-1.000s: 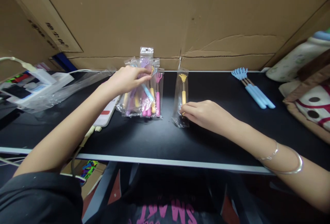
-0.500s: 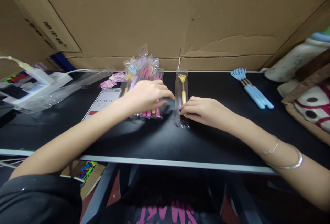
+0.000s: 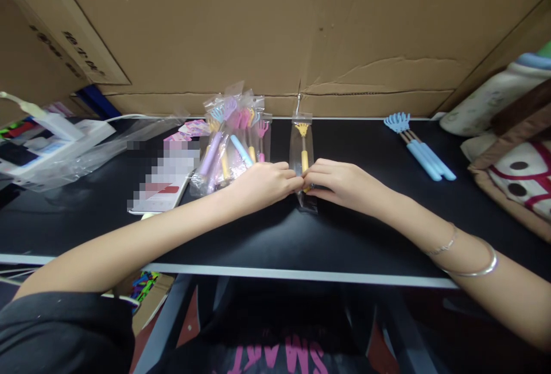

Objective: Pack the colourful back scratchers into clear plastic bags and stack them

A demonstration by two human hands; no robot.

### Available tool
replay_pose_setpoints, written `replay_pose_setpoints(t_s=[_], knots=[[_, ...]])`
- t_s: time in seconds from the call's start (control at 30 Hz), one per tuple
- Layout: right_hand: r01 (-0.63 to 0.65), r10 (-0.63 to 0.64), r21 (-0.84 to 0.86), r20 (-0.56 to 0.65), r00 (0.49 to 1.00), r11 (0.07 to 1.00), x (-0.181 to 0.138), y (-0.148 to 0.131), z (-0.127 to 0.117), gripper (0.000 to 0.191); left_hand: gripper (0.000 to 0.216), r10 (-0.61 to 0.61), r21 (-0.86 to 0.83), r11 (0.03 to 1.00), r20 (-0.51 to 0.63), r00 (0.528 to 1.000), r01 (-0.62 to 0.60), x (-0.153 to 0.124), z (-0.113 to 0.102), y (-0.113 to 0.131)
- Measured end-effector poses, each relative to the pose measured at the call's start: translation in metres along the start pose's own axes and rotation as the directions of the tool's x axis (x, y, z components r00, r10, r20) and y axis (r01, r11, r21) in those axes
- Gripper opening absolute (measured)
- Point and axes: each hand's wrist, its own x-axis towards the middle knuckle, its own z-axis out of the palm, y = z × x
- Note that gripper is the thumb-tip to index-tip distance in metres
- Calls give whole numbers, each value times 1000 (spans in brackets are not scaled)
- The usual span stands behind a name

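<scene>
A clear bag with a yellow back scratcher (image 3: 303, 150) lies on the black table (image 3: 267, 236). My left hand (image 3: 262, 184) and my right hand (image 3: 340, 184) meet at the lower part of this bag, fingers pinched together on it. Just left of my left hand lies a pile of bagged scratchers (image 3: 235, 139) in pink, purple, blue and yellow.
Loose blue scratchers (image 3: 419, 147) lie at the back right. A phone (image 3: 161, 182) and small pink cards (image 3: 189, 130) sit left of the pile, with clear plastic bags (image 3: 86, 153) and a white power strip (image 3: 55, 130) further left. Cardboard walls the back; a patterned bag (image 3: 516, 173) stands right.
My left hand left the pile of bagged scratchers and moved right to the yellow scratcher's bag, where it now meets my right hand. The pile has settled flatter.
</scene>
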Motion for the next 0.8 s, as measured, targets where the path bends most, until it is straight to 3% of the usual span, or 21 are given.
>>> replay_pose_setpoints(t_s=[0.23, 0.53, 0.8], knots=[[-64, 64, -37, 6, 998, 997, 1, -3, 2, 21, 10, -1, 14, 1000, -46, 999, 1, -1, 5, 4], [-57, 58, -65, 12, 998, 996, 2, -4, 1, 21, 20, -7, -7, 1000, -89, 996, 6, -1, 5, 6], [-142, 126, 117, 133, 983, 983, -4, -3, -25, 21, 20, -46, -13, 999, -117, 992, 45, -4, 3, 6]])
